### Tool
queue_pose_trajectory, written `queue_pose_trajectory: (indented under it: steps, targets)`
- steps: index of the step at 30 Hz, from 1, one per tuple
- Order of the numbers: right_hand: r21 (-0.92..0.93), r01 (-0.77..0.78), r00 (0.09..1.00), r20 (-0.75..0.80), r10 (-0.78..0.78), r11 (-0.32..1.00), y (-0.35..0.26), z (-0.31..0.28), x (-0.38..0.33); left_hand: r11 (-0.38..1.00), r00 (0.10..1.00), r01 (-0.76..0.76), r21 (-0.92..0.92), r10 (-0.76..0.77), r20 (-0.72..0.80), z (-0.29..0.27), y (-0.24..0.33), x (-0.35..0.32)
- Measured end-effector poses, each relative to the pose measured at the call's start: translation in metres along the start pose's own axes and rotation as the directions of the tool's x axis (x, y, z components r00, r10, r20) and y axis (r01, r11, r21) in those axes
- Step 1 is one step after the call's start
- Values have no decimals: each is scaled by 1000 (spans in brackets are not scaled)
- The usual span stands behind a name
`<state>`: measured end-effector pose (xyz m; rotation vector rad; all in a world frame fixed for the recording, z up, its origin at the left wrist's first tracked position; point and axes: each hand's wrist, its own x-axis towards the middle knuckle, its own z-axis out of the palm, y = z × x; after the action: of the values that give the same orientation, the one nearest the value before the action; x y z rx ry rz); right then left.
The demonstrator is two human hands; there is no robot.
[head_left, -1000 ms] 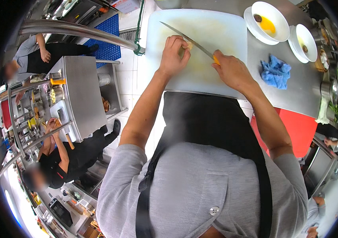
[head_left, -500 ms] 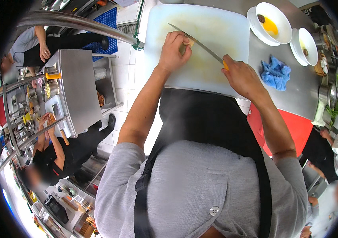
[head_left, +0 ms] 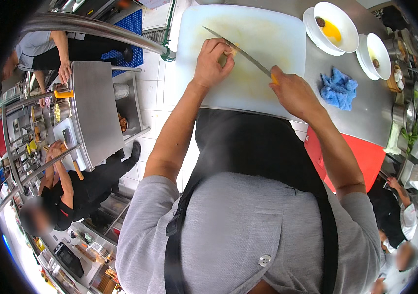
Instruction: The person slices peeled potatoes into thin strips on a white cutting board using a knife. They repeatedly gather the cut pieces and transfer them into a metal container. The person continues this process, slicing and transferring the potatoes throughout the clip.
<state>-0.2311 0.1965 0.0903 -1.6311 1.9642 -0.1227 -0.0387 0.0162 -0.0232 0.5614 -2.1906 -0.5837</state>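
My right hand (head_left: 292, 93) is closed round the yellow handle of a long kitchen knife (head_left: 242, 53). Its blade slants up and left across a white cutting board (head_left: 268, 29) stained faint yellow. Against the blade's near side, my left hand (head_left: 212, 63) is closed with curled fingers on a small pale-yellow piece of food (head_left: 231, 51). Fingers hide most of that piece, so its kind does not show.
Right of the board lies a crumpled blue cloth (head_left: 339, 89). Beyond it stand white bowls, the larger bowl (head_left: 348, 32) holding orange-yellow liquid. A red panel (head_left: 351, 161) is below the counter's right edge. Co-workers stand left and lower right; a steel rail (head_left: 96, 29) crosses upper left.
My hands and the knife keep nearly the same pose, with the whole view shifted slightly. At upper left, a co-worker's arm has moved toward the steel counter.
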Motion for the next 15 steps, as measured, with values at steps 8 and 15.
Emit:
queue_pose_trajectory:
  steps: [8,15]
  targets:
    - [33,-24,999,45,23,999,-9,-3,16,1000,1000,17,-1,-17,-8,0,1,-2]
    - [28,-19,1000,10,19,999,0,23,31,1000,999,30,-8,-30,13,-1,2,1]
